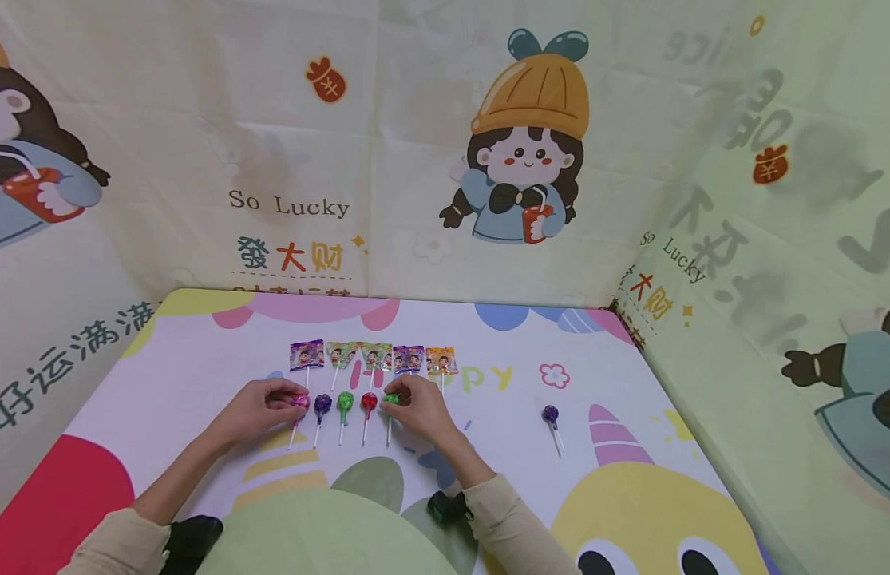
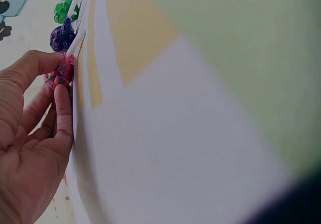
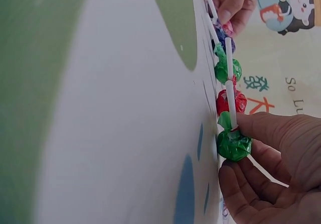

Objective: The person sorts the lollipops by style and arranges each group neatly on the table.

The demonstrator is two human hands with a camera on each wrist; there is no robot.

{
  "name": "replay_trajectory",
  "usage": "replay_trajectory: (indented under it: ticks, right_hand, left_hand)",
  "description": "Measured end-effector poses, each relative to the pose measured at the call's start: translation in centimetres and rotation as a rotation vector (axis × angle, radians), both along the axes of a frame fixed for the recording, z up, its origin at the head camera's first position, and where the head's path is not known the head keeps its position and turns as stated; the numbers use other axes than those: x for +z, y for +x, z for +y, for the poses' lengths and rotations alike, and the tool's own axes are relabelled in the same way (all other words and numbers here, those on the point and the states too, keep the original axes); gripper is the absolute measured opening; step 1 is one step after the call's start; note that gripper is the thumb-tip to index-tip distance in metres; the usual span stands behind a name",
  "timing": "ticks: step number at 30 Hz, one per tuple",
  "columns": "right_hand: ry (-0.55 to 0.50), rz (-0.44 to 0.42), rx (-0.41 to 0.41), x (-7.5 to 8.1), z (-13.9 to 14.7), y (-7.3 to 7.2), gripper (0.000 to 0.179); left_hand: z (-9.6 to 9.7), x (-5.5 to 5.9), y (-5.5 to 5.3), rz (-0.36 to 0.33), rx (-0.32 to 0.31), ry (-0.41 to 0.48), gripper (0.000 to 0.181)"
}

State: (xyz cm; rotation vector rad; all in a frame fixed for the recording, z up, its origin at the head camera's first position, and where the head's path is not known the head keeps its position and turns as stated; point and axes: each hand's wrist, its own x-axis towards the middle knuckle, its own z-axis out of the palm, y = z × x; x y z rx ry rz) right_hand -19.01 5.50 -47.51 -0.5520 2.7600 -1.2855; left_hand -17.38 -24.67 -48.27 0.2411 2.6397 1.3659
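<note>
A row of round wrapped lollipops lies on the printed tabletop, sticks toward the person. My left hand (image 1: 261,411) pinches the pink lollipop (image 2: 61,73) at the row's left end between thumb and fingers. At the right end, thumb and fingers of my right hand (image 1: 421,407) hold a green lollipop (image 3: 234,144) by its wrapped head. Between the hands lie a purple lollipop (image 1: 322,404), another green lollipop (image 1: 346,402) and a red lollipop (image 1: 369,402). Just behind this row runs a second one of lollipops in flat printed bags (image 1: 376,355), some of their sticks partly hidden by the hands.
Apart from the rows, a single dark purple lollipop (image 1: 551,415) lies to the right on the table (image 1: 509,439). Printed cloth walls (image 1: 409,160) enclose the table at the back and sides. Each wrist wears a black band with a device (image 1: 448,507).
</note>
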Motion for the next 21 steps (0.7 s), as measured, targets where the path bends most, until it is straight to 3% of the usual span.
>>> replay_trajectory:
  ticks: [21]
  right_hand:
    - [-0.041,-0.058,-0.043,0.47,0.57,0.47,0.024]
  left_hand:
    - [0.06,0.06,0.11,0.009,-0.003,-0.004,0.037]
